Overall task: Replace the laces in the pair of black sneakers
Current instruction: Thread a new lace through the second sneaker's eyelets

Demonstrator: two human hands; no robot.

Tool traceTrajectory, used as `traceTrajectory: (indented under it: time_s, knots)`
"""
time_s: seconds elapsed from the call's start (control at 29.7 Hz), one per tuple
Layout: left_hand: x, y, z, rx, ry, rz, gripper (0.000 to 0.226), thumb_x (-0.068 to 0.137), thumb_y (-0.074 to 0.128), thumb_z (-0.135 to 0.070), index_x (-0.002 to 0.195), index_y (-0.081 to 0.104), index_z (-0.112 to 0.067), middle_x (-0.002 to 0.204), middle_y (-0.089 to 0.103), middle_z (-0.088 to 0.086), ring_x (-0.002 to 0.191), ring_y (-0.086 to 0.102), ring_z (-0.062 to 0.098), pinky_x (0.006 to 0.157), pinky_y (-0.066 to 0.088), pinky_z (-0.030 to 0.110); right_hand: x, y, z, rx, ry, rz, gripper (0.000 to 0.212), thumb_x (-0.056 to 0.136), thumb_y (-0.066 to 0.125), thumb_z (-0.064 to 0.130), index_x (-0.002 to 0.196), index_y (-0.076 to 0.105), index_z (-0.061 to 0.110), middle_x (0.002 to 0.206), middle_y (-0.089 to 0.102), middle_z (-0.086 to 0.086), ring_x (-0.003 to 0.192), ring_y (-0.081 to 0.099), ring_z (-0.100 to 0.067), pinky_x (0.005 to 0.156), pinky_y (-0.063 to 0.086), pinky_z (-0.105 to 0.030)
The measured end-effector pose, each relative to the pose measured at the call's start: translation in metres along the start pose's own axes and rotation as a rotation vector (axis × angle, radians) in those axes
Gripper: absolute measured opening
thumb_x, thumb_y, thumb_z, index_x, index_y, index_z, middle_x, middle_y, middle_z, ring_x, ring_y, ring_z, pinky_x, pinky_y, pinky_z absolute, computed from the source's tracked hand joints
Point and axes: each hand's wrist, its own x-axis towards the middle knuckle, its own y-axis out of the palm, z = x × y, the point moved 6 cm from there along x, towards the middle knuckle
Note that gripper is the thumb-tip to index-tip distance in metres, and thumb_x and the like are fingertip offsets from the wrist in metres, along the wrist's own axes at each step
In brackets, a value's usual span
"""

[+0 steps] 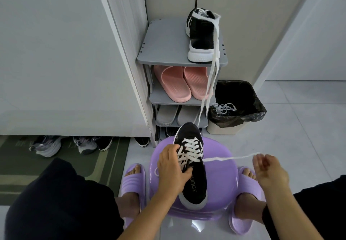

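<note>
A black sneaker (194,179) with white lacing lies on a purple stool (221,176) between my feet, toe pointing away. My left hand (173,168) grips its left side and tongue area. A white lace end (230,157) runs taut from the eyelets out to the right, where my right hand (269,170) pinches it. The second black sneaker (202,33) stands on the top of a grey shoe rack (164,52), with a long white lace (212,75) draped over it and hanging down the rack's front.
The rack holds pink slippers (179,82) and grey slippers (168,115). A bin with a black liner (237,106) beside it contains old grey laces (224,108). White cabinet at left with shoes beneath it on a green mat (56,165). I wear purple slippers (133,179).
</note>
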Motion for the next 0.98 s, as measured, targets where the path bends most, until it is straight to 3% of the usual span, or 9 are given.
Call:
traceTrajectory:
  time_s: [0.1,0.24,0.34,0.47,0.64,0.71,0.84,0.91,0.98]
  knots:
    - [-0.009,-0.002,0.007,-0.064,-0.035,-0.033,0.081,0.063,0.083,-0.022,0.130,0.039,-0.009,0.133,0.038,0.005,0.124,0.033,0.021,0.104,0.028,0.034,-0.014,0.008,-0.028,-0.313,0.205,0.057,0.028,0.096,0.049,0.017,0.071,0.051,0.004,0.056,0.058,-0.009,0.043,0.057,-0.013,0.040,0.050,-0.020]
    - [-0.025,0.002,0.019,-0.094,-0.072,-0.113,0.083,0.054,0.087,-0.022,0.118,0.034,-0.024,0.117,0.038,-0.005,0.110,0.038,0.018,0.093,0.033,0.033,-0.061,0.037,-0.088,-0.721,0.333,0.395,0.034,0.092,0.053,0.034,0.077,0.061,0.006,0.063,0.057,-0.006,0.055,0.050,-0.016,0.051,0.044,-0.024]
    - [-0.028,0.007,0.021,-0.059,-0.064,-0.131,0.055,0.055,0.086,-0.020,0.096,0.050,-0.012,0.100,0.042,-0.006,0.093,0.046,0.022,0.079,0.034,0.032,-0.063,0.053,-0.099,-0.690,0.255,0.419,0.027,0.092,0.057,0.030,0.074,0.058,0.009,0.057,0.046,-0.001,0.048,0.037,-0.011,0.046,0.033,-0.020]
    - [-0.030,0.011,0.021,-0.010,-0.004,-0.130,0.035,0.061,0.080,-0.021,0.079,0.050,-0.016,0.087,0.041,-0.007,0.080,0.043,0.017,0.073,0.031,0.030,-0.052,0.058,-0.093,-0.519,0.171,0.362,0.028,0.092,0.056,0.015,0.064,0.054,0.013,0.046,0.044,0.004,0.044,0.037,-0.007,0.044,0.033,-0.017]
    - [-0.032,0.011,0.019,0.006,0.034,-0.133,0.029,0.064,0.064,-0.037,0.077,0.041,-0.026,0.079,0.042,-0.009,0.073,0.044,0.014,0.063,0.029,0.016,-0.004,0.019,-0.030,-0.321,0.021,0.017,0.032,0.096,0.050,0.019,0.065,0.046,0.015,0.050,0.044,0.001,0.031,0.037,-0.002,0.034,0.031,-0.014]
    - [-0.035,0.010,0.021,-0.020,0.027,-0.144,0.027,0.066,0.057,-0.044,0.081,0.046,-0.025,0.078,0.042,-0.012,0.072,0.048,0.015,0.064,0.034,0.020,-0.006,0.016,-0.033,-0.243,0.135,0.080,0.033,0.096,0.050,0.027,0.065,0.048,0.014,0.048,0.051,0.000,0.035,0.044,-0.005,0.039,0.038,-0.017]
    - [-0.036,0.016,0.020,-0.117,-0.052,-0.099,0.051,0.069,0.046,-0.055,0.095,0.059,-0.013,0.072,0.042,-0.017,0.073,0.054,0.019,0.069,0.046,0.037,-0.053,0.047,-0.084,-0.449,0.372,0.441,0.030,0.092,0.053,0.029,0.069,0.061,0.012,0.055,0.062,0.001,0.047,0.057,-0.007,0.055,0.047,-0.021]
    - [-0.036,0.015,0.019,-0.120,-0.053,-0.087,0.055,0.070,0.045,-0.056,0.101,0.059,-0.013,0.073,0.042,-0.020,0.074,0.054,0.020,0.071,0.048,0.038,-0.065,0.060,-0.099,-0.459,0.337,0.550,0.020,0.091,0.053,0.015,0.075,0.064,0.011,0.059,0.060,0.002,0.048,0.053,-0.005,0.051,0.045,-0.017]
    - [-0.035,0.013,0.020,-0.121,-0.047,-0.083,0.046,0.072,0.055,-0.050,0.100,0.059,-0.013,0.071,0.042,-0.020,0.072,0.052,0.018,0.070,0.047,0.037,-0.057,0.060,-0.094,-0.450,0.236,0.497,0.021,0.091,0.053,0.007,0.072,0.062,0.010,0.054,0.058,0.004,0.045,0.050,-0.003,0.047,0.042,-0.015]
